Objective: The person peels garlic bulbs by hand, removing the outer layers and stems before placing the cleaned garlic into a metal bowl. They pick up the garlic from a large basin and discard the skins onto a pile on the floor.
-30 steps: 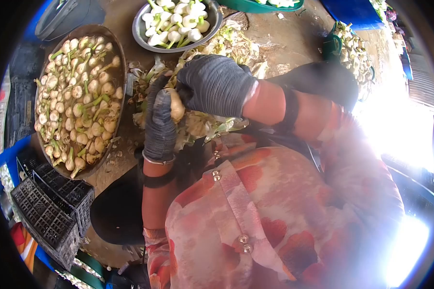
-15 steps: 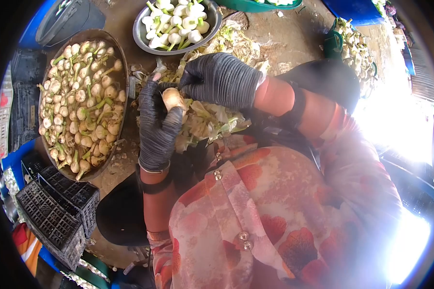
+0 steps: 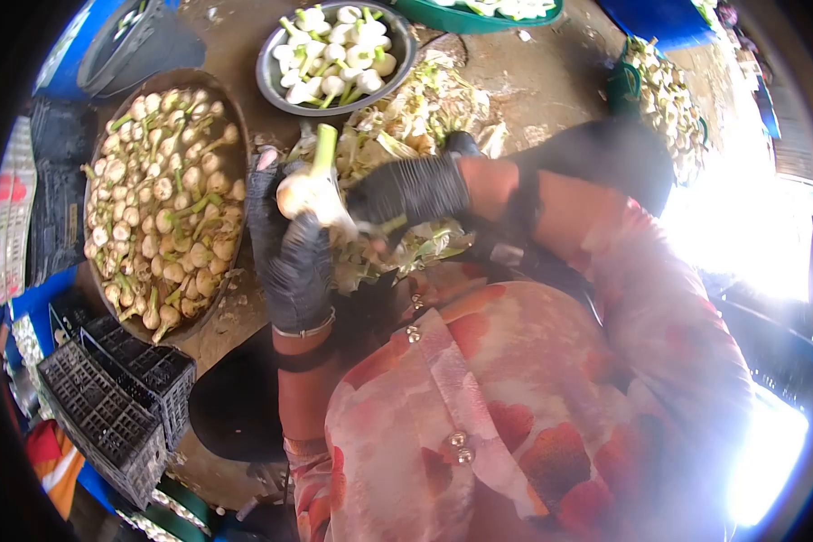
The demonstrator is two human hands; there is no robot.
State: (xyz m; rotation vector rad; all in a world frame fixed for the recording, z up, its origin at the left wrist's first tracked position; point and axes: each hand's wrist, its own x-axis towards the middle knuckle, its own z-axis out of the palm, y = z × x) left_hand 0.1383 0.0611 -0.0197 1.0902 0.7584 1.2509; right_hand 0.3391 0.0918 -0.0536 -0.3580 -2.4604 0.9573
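A garlic bulb (image 3: 294, 196) with a thick green stem pointing up sits in my left hand (image 3: 294, 262), whose black-gloved fingers and thumb close round it. My right hand (image 3: 411, 191), also gloved in black, is just right of the bulb with its fingers curled. A pale smeared streak runs from the bulb toward these fingers; motion blur hides what they grip. Beneath both hands lies a heap of garlic skins (image 3: 434, 104). To the left, a large brown basin (image 3: 235, 144) contains many unpeeled garlic bulbs in water.
A grey metal bowl (image 3: 266, 77) of peeled white bulbs stands ahead. Beyond it is a green basin (image 3: 461, 16); a green container (image 3: 621, 88) heaped with bulbs is at the right. Black crates (image 3: 99, 402) and a grey bucket (image 3: 144, 54) stand at the left.
The garlic bulb has turned so its green stem now points up. My right hand has moved down and lies beside the bulb, blurred at the fingers.
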